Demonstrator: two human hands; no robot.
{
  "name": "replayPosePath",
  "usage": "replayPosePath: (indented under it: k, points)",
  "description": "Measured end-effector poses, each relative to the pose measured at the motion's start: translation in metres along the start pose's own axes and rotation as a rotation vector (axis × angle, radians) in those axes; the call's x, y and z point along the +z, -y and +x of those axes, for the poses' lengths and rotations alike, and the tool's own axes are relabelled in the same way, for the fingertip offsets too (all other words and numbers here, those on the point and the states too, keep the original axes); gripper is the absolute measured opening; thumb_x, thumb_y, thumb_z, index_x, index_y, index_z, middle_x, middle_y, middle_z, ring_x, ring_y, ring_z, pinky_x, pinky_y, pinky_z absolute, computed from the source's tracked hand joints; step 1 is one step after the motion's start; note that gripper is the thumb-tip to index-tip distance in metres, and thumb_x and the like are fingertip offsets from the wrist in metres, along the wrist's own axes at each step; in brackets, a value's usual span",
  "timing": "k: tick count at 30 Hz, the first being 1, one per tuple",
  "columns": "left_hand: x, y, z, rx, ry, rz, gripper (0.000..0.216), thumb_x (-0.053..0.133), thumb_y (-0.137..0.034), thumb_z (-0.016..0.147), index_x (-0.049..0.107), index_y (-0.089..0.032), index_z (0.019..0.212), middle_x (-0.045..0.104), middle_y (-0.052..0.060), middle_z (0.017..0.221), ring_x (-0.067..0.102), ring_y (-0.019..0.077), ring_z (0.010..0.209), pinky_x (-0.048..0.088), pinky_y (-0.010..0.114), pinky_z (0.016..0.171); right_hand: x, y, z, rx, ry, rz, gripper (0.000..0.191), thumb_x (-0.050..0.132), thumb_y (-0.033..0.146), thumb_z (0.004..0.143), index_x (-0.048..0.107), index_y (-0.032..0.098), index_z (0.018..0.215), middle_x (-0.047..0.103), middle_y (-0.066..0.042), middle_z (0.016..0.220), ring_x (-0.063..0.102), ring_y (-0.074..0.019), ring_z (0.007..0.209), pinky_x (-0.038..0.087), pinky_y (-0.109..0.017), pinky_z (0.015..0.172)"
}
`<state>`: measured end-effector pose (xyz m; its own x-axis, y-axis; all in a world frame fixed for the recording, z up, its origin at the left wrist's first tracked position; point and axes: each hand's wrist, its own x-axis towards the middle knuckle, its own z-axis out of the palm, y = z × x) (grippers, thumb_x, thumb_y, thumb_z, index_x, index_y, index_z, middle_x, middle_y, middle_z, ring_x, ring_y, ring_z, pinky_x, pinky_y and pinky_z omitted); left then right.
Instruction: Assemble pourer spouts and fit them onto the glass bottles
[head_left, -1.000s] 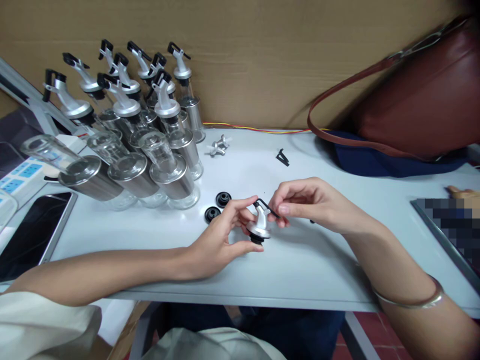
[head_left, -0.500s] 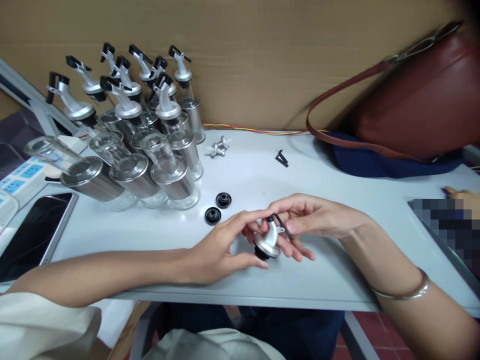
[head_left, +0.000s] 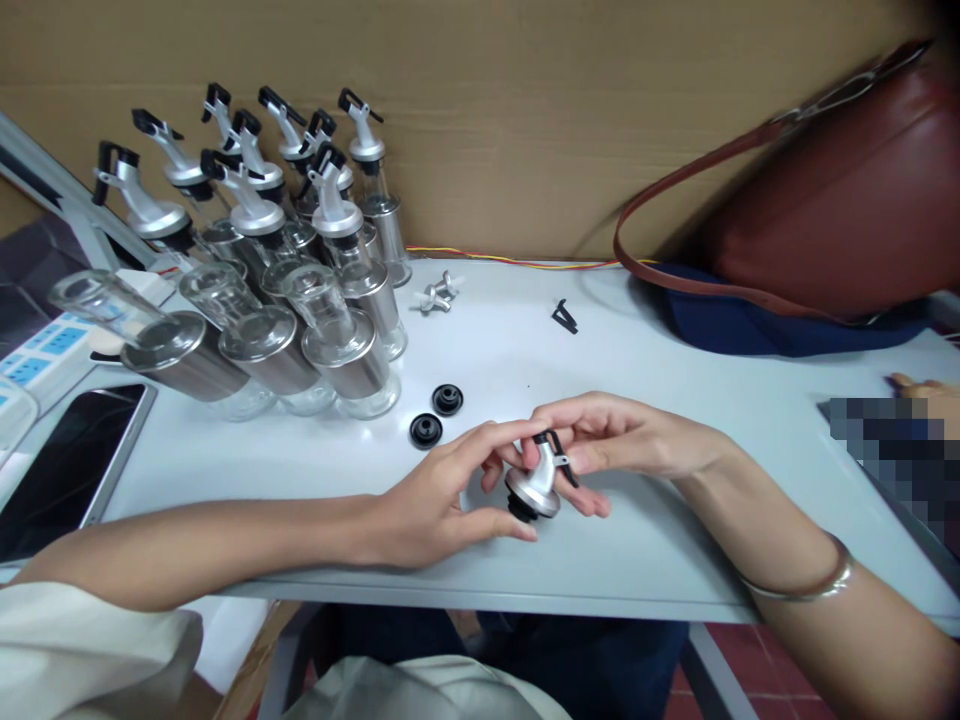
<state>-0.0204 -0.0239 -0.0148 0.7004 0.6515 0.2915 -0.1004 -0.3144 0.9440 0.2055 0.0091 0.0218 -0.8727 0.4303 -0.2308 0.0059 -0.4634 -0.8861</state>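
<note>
Between my hands is a silver pourer spout (head_left: 534,488) with a black base and a black flip lever on top. My left hand (head_left: 442,495) grips it, thumb beneath the base and index finger at the tip. With its thumb and fingers, my right hand (head_left: 611,440) pinches the black lever (head_left: 566,462); its other fingers are partly hidden behind the spout. Two black round stoppers (head_left: 448,400) lie just beyond my left hand. Farther back are small silver spout parts (head_left: 436,295) and a pair of black levers (head_left: 565,317).
Several glass-and-steel bottles (head_left: 341,360) stand at the left, most topped with spouts, the front three uncapped. A phone (head_left: 71,470) and a power strip (head_left: 45,350) are at far left. A brown bag (head_left: 832,200) rests on dark blue cloth (head_left: 735,320) at right. Another person's hand (head_left: 926,390) shows at the right edge.
The black lever has swung down closer to the spout's body. My right hand has shifted slightly left, its lower fingers curling in. My left hand keeps its place.
</note>
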Motion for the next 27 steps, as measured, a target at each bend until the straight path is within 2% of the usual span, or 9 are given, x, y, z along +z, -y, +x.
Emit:
replayPosePath:
  k: [5,9,12,14,20,27]
  points:
    - [0.0006,-0.0015,-0.0007,-0.039,-0.025,-0.017,0.064,0.072,-0.027,0.082,0.042,-0.034,0.138,0.056,0.002,0.106,0.05,0.0141,0.087,0.044,0.028,0.079,-0.0001,0.0011,-0.0009,-0.012,-0.031,-0.049,0.031,0.072,0.038,0.084,0.063,0.012,0.099,0.067,-0.001,0.07,0.058,-0.0081,0.053,0.048,-0.02,0.055]
    - [0.0031,-0.002,0.0008,-0.086,-0.075,-0.087,0.065,0.077,-0.026,0.078,0.042,-0.029,0.132,0.054,-0.001,0.094,0.048,0.0126,0.08,0.042,0.029,0.081,0.0011,0.006,-0.0024,-0.099,-0.247,-0.166,0.032,0.08,0.027,0.076,0.064,0.016,0.1,0.065,0.002,0.074,0.06,-0.0085,0.063,0.05,-0.02,0.061]
    - [0.0046,-0.0013,0.0034,-0.117,-0.14,-0.175,0.06,0.078,-0.022,0.076,0.041,-0.027,0.123,0.051,-0.002,0.09,0.049,0.0128,0.083,0.042,0.028,0.081,0.003,0.0082,-0.0009,-0.153,-0.331,-0.232,0.04,0.084,0.015,0.068,0.064,0.018,0.103,0.063,0.004,0.074,0.059,-0.0081,0.068,0.051,-0.02,0.067]
    - [0.0051,-0.001,0.0046,-0.126,-0.172,-0.223,0.059,0.078,-0.019,0.075,0.038,-0.026,0.118,0.049,-0.003,0.089,0.05,0.013,0.086,0.042,0.027,0.08,0.0038,0.0078,0.0006,-0.155,-0.334,-0.236,0.044,0.084,0.011,0.067,0.064,0.018,0.106,0.065,0.004,0.077,0.06,-0.0082,0.069,0.051,-0.021,0.07]
    - [0.0055,-0.0021,0.0045,-0.145,-0.171,-0.249,0.061,0.078,-0.014,0.073,0.037,-0.025,0.116,0.049,-0.004,0.088,0.052,0.0116,0.084,0.042,0.027,0.08,0.0017,0.004,0.0015,-0.18,-0.283,-0.128,0.028,0.078,0.015,0.077,0.068,0.017,0.103,0.07,0.001,0.083,0.064,-0.0077,0.07,0.051,-0.02,0.068]
    - [0.0061,-0.0018,0.0038,-0.177,-0.166,-0.3,0.066,0.079,-0.014,0.072,0.036,-0.027,0.121,0.051,-0.006,0.083,0.053,0.01,0.078,0.044,0.028,0.081,-0.0008,0.0008,0.0036,-0.134,-0.281,-0.112,0.035,0.078,0.013,0.075,0.068,0.018,0.108,0.068,0.004,0.078,0.063,-0.0078,0.07,0.049,-0.02,0.068]
